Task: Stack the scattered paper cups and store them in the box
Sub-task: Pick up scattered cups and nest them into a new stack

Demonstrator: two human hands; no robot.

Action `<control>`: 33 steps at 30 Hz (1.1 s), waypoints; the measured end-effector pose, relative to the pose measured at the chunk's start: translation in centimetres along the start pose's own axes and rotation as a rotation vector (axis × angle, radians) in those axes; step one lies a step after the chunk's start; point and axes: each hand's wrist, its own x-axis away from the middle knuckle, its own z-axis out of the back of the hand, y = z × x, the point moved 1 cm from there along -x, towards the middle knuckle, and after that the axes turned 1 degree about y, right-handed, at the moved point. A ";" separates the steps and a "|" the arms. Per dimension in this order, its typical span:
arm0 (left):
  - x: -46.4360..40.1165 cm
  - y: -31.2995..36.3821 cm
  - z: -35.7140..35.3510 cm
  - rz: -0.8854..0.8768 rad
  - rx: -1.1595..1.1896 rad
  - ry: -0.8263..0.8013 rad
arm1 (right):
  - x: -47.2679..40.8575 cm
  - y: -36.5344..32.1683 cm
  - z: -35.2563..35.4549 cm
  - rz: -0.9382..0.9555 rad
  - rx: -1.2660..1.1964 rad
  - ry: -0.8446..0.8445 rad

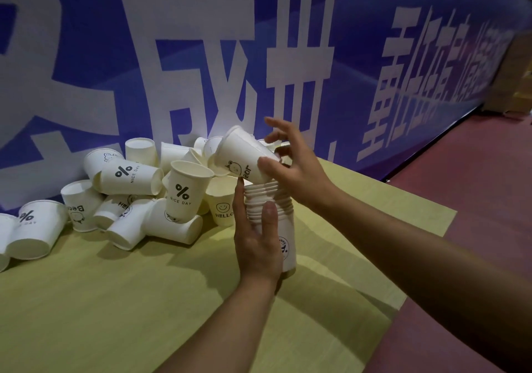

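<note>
Left hand [257, 240] wrapped round a stack of cups [283, 217], thumb across the front just under the crowded rims, fingers behind, base of the stack standing on the yellow-green surface [115, 300]. Right hand [293, 165] just above, pinching a single tilted cup [244, 153] by its lower end between thumb and fingers, index finger lifted clear; mouth of this cup turned up and to the left, bottom end touching or nearly touching the top rim of the stack, hard to tell which. Bear drawing and part of a word printed on its side.

Stack rims too tightly packed for an exact count: roughly ten or more nested. One loose cup in the right hand.

Left of both hands, a pile of loose cups [129, 194] against the blue banner [201, 41] with large white characters. About fifteen visible there, several hidden behind others, so no firm number. Among them, one upright cup marked "NICE DAY" [185, 191] on top of a fallen one, one upright cup with a smiley and "HELLO" [221, 205] just beside the left hand's fingers, most others lying on their sides.

Dark red floor [475, 199] to the right of the surface.
</note>
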 end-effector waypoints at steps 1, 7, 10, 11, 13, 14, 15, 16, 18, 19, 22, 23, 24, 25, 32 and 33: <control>0.0 0.0 0.0 0.000 -0.001 0.004 | 0.0 0.0 -0.1 -0.021 -0.003 -0.025; -0.2 0.0 0.0 -0.012 0.003 0.009 | -0.2 0.5 0.0 -0.066 0.071 -0.148; -0.2 -0.2 0.1 -0.007 0.016 0.046 | 0.0 0.8 0.2 -0.066 0.083 -0.062; -0.2 -0.2 0.2 -0.002 0.021 0.063 | 0.1 1.0 0.2 -0.058 0.088 -0.041; -0.3 -0.2 0.2 0.002 0.024 0.090 | 0.3 1.7 0.1 -0.062 0.079 -0.044; -0.2 -0.2 0.2 -0.006 0.023 0.095 | 0.5 2.0 0.1 -0.070 0.077 -0.051; -0.2 -0.1 0.1 -0.018 0.018 0.093 | 0.5 2.3 0.0 -0.082 0.067 -0.049; -0.2 -0.1 0.1 -0.032 0.010 0.089 | 0.5 2.6 0.0 -0.096 0.040 -0.034; -0.2 -0.2 0.0 -0.053 -0.001 0.092 | 0.0 2.9 0.2 -0.144 -0.045 0.053; -0.2 -0.3 0.0 -0.060 -0.001 0.100 | -0.4 3.2 0.4 -0.181 -0.067 0.112; -0.3 -0.4 0.1 -0.074 -0.007 0.115 | -2.3 5.1 0.6 -0.255 0.091 0.210; -0.4 -0.5 0.1 -0.077 -0.016 0.112 | -2.9 5.8 0.7 -0.253 0.206 0.199; -0.4 -0.6 0.1 -0.075 -0.021 0.107 | -3.5 6.4 0.6 -0.253 0.321 0.174; -0.4 -0.7 0.1 -0.067 -0.022 0.099 | -4.1 6.9 0.6 -0.261 0.418 0.140; -0.4 -0.7 0.1 -0.050 -0.022 0.080 | -5.1 9.0 0.5 -0.308 0.753 -0.007; -0.4 -0.7 0.1 -0.051 -0.026 0.080 | -5.0 9.0 0.6 -0.283 0.768 0.024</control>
